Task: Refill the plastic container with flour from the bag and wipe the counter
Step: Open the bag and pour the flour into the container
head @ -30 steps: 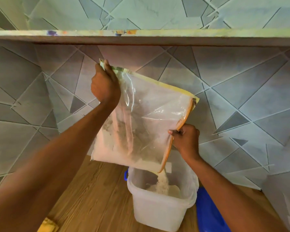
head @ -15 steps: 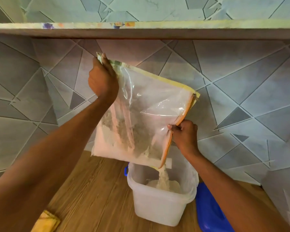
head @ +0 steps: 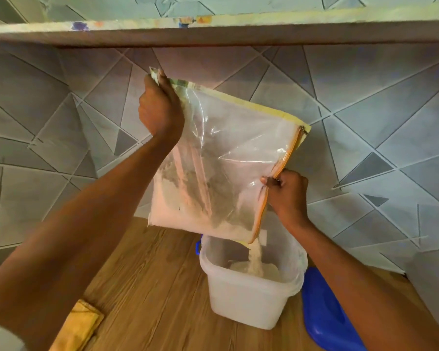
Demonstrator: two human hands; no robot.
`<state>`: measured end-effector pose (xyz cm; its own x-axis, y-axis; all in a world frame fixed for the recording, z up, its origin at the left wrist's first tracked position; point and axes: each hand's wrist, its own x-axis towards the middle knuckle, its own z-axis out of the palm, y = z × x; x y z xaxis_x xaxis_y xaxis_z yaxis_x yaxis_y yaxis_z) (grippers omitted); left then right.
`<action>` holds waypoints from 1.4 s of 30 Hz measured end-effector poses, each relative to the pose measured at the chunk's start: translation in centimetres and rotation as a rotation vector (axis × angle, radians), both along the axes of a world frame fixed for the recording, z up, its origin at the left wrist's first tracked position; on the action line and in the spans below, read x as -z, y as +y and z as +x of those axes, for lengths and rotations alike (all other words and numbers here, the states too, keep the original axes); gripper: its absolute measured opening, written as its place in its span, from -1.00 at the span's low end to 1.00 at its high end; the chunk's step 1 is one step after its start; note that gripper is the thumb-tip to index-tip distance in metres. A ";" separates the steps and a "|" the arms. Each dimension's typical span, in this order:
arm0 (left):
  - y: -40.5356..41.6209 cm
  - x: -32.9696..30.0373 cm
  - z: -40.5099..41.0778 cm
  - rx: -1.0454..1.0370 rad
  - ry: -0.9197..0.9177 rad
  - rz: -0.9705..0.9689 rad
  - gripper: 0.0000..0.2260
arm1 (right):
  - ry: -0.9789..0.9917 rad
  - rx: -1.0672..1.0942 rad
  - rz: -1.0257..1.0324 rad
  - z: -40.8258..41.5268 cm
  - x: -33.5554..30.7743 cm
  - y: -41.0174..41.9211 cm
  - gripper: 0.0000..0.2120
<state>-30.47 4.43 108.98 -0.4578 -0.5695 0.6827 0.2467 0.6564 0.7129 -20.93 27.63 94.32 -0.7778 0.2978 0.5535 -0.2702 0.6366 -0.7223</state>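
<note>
A folded yellow cloth (head: 83, 325) lies on the wooden counter (head: 150, 287) near its front edge at the far left, partly hidden under the left forearm. Above it, the left hand (head: 160, 110) is closed in a fist around the upper corner of a clear plastic bag (head: 228, 158) with yellow trim, lifting that corner high against the grey tiled wall (head: 48, 122) and just beneath a shelf (head: 213, 34) that runs along the top. The bag hangs tilted, its raised end at the left and its orange-edged opening facing down to the right; flour (head: 188, 216) is banked along the bag's lower edge. The right hand (head: 287, 193) pinches the orange rim of the opening partway down, fingers closed on it. From the lowest corner of the opening a thin stream of flour falls into the white plastic container (head: 249, 300), which stands upright on the counter near the back wall, directly below the bag, with a small mound of flour on its floor. A blue handle shows at the container's left rim. Just beside the container on the right, a blue lid (head: 325, 310) lies on the counter, partly covered by the right forearm.
</note>
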 end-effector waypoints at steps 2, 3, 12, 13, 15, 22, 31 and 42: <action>0.1 0.3 -0.1 0.008 0.011 -0.030 -0.57 | -0.080 -0.026 0.057 0.0 -0.4 -0.1 -0.81; 0.2 0.4 -0.1 0.010 0.019 -0.046 -0.57 | -0.098 -0.030 0.063 -0.1 -0.6 0.1 -0.74; -0.3 0.7 -0.8 0.017 0.051 -0.028 -0.54 | -0.053 -0.001 0.019 -0.1 -0.9 -0.1 -0.86; -0.6 0.5 -0.9 0.004 0.046 -0.013 -0.56 | -0.006 0.012 -0.012 0.0 -0.7 -0.1 -0.88; -1.0 0.4 -1.1 0.000 0.030 0.001 -0.58 | 0.000 0.012 -0.032 0.1 -0.7 -0.4 -0.88; -0.7 0.8 -1.1 0.014 0.008 -0.013 -0.57 | 0.002 0.002 0.079 0.0 -0.6 0.0 -0.83; -0.3 1.2 -0.5 0.039 0.013 -0.086 -0.57 | -0.112 -0.010 0.102 -0.3 -0.4 -0.2 -0.81; 0.9 1.3 -0.3 0.041 0.033 -0.140 -0.56 | -0.256 0.002 -0.008 0.7 -0.4 0.6 -0.79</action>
